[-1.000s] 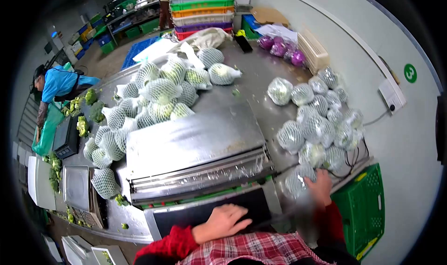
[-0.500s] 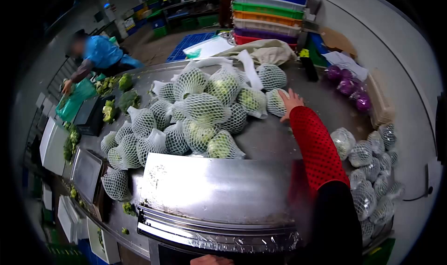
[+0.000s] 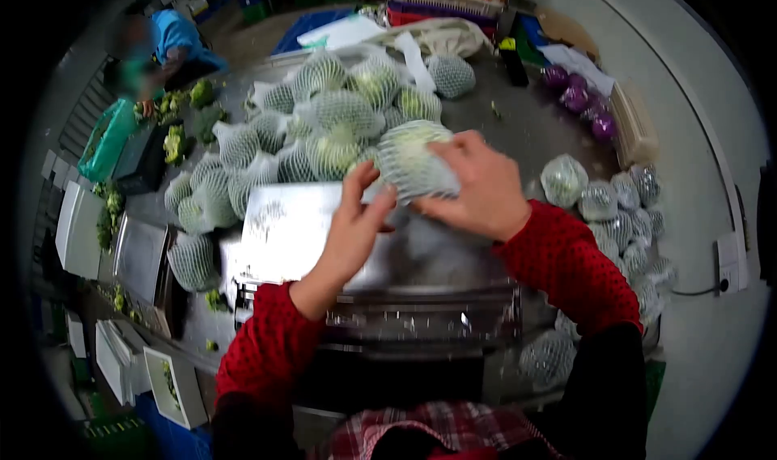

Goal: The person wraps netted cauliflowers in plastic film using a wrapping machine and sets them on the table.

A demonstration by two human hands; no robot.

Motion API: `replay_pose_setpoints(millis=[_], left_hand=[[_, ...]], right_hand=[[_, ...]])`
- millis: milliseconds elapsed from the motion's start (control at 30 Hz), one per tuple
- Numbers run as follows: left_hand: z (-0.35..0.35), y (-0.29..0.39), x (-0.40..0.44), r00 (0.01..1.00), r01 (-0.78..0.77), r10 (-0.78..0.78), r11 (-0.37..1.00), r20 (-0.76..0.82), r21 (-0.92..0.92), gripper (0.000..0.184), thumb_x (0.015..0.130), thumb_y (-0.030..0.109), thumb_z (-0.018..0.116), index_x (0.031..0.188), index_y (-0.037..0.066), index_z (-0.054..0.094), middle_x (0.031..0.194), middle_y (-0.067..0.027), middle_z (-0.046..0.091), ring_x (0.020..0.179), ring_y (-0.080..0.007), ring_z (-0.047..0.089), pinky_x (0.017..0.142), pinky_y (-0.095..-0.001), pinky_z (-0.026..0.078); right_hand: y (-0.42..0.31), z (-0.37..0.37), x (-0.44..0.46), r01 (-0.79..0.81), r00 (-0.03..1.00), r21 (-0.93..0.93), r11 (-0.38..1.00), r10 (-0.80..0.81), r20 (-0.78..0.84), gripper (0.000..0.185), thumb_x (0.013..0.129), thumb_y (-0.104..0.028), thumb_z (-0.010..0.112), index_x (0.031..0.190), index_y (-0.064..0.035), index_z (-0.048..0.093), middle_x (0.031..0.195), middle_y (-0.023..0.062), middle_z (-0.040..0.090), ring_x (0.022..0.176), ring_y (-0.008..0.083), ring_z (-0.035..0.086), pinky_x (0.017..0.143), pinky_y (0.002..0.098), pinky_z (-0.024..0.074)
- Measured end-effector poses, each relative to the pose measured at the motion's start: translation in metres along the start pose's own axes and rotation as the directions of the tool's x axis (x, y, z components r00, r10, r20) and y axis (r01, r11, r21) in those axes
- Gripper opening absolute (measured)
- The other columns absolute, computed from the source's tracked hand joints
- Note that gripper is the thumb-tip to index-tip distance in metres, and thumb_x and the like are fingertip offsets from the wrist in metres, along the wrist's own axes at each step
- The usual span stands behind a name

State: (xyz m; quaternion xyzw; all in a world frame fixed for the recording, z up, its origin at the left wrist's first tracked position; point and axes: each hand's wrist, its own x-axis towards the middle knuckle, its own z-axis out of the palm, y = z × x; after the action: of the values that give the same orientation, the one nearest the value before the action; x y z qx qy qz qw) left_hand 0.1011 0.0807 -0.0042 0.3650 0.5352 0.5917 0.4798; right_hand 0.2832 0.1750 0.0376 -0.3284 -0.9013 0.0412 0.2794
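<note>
My right hand (image 3: pixel 479 186) grips a pale green vegetable head (image 3: pixel 409 156) in a white foam net, raised above the back edge of a metal wrapping machine (image 3: pixel 283 225). From the left, my left hand (image 3: pixel 356 221) reaches to the lower side of the same head. Its fingers are apart and curved, and whether they touch the net is hard to tell through the blur. Behind both hands lies a pile of similar netted heads (image 3: pixel 344 112).
Several film-wrapped heads (image 3: pixel 599 199) lie on the right, with purple cabbages (image 3: pixel 575 97) behind them. Stacked crates (image 3: pixel 445 3) stand at the back. Broccoli pieces (image 3: pixel 174 143) and a dark box (image 3: pixel 137 165) are on the left, near a person in blue (image 3: pixel 178 43).
My right hand has taken a netted head from the pile's right side and brought it toward me. My left hand has risen from the bottom edge to meet it. The view has shifted.
</note>
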Motion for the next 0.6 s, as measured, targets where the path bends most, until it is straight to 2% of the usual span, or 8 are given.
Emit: replay_pose_setpoints(millis=[67,133,233,367,400,467,533,600], left_hand=[[-0.022,-0.007,-0.019,0.995,-0.062,0.086,0.927,-0.051,0.370,0.070,0.089,0.036,0.067,0.140,-0.001,0.038,0.131,-0.0211,0.053,0.108,-0.0229,0.057,0.086,-0.0322,0.049],[-0.048,-0.015,-0.036,0.999,-0.036,0.025,0.923,0.034,0.384,0.059,0.088,0.031,0.067,0.132,-0.004,0.048,0.112,-0.0174,0.064,0.094,-0.0162,0.061,0.076,-0.0286,0.050],[-0.071,-0.019,-0.032,0.996,0.079,-0.087,0.934,0.009,0.348,0.055,0.088,0.030,0.067,0.129,-0.004,0.052,0.110,-0.0160,0.065,0.086,-0.0158,0.063,0.075,-0.0287,0.050],[-0.091,-0.019,-0.049,0.991,-0.118,0.136,0.879,-0.005,0.463,0.050,0.088,0.032,0.067,0.121,-0.004,0.057,0.101,-0.0161,0.067,0.079,-0.0174,0.064,0.067,-0.0294,0.051],[-0.103,-0.017,-0.062,0.959,-0.194,0.275,0.803,-0.062,0.564,0.047,0.088,0.034,0.067,0.113,-0.005,0.062,0.094,-0.0165,0.069,0.074,-0.0202,0.065,0.065,-0.0306,0.051],[-0.143,-0.006,-0.098,0.932,-0.170,0.355,0.257,0.071,0.951,0.043,0.083,0.041,0.068,0.080,-0.002,0.070,0.068,-0.0165,0.066,0.057,-0.0291,0.063,0.055,-0.0365,0.050],[-0.155,-0.021,-0.123,0.939,-0.144,0.308,-0.053,0.153,0.988,0.053,0.080,0.048,0.068,0.053,0.002,0.063,0.050,-0.0157,0.057,0.045,-0.0347,0.058,0.047,-0.0413,0.047],[-0.137,-0.026,-0.133,0.950,-0.164,0.246,-0.129,0.191,0.978,0.056,0.081,0.050,0.064,0.051,0.002,0.063,0.051,-0.0179,0.057,0.048,-0.0327,0.060,0.047,-0.0404,0.047]], right_hand=[[-0.033,0.004,-0.030,0.016,0.978,0.268,0.963,-0.071,0.197,0.067,0.073,-0.051,0.073,0.121,-0.0067,0.060,0.109,0.0190,0.053,0.081,0.0312,0.064,0.072,0.0411,0.0523],[-0.052,0.018,-0.055,-0.186,0.947,0.499,0.846,0.020,0.320,0.062,0.077,-0.043,0.075,0.123,-0.0049,0.059,0.109,0.0174,0.051,0.078,0.0266,0.063,0.070,0.0386,0.0524],[-0.069,0.041,-0.071,-0.125,0.985,0.544,0.830,0.039,0.167,0.052,0.079,-0.028,0.076,0.123,-0.0039,0.059,0.108,0.0148,0.049,0.071,0.0216,0.060,0.067,0.0326,0.0518],[-0.077,0.008,-0.086,-0.177,0.974,0.614,0.769,0.226,-0.002,0.042,0.083,-0.018,0.072,0.120,-0.0030,0.060,0.106,0.0137,0.056,0.069,0.0187,0.061,0.062,0.0290,0.0497],[-0.067,-0.016,-0.101,-0.172,0.977,0.476,0.863,0.211,-0.029,0.030,0.084,-0.015,0.070,0.110,-0.0014,0.064,0.098,0.0129,0.060,0.069,0.0194,0.061,0.061,0.0295,0.0497],[-0.039,-0.038,-0.151,-0.357,0.931,0.112,0.927,0.343,0.129,0.025,0.084,-0.029,0.069,0.082,-0.0043,0.071,0.070,0.0132,0.063,0.064,0.0281,0.063,0.060,0.0363,0.0500],[-0.032,-0.040,-0.177,-0.503,0.787,-0.153,0.851,0.524,0.325,0.035,0.081,-0.040,0.069,0.074,-0.0057,0.072,0.064,0.0147,0.064,0.064,0.0316,0.064,0.060,0.0411,0.0496],[-0.036,-0.032,-0.182,-0.490,0.630,-0.326,0.808,0.587,0.509,0.039,0.079,-0.042,0.069,0.071,-0.0047,0.072,0.065,0.0177,0.065,0.066,0.0321,0.066,0.062,0.0428,0.0502]])
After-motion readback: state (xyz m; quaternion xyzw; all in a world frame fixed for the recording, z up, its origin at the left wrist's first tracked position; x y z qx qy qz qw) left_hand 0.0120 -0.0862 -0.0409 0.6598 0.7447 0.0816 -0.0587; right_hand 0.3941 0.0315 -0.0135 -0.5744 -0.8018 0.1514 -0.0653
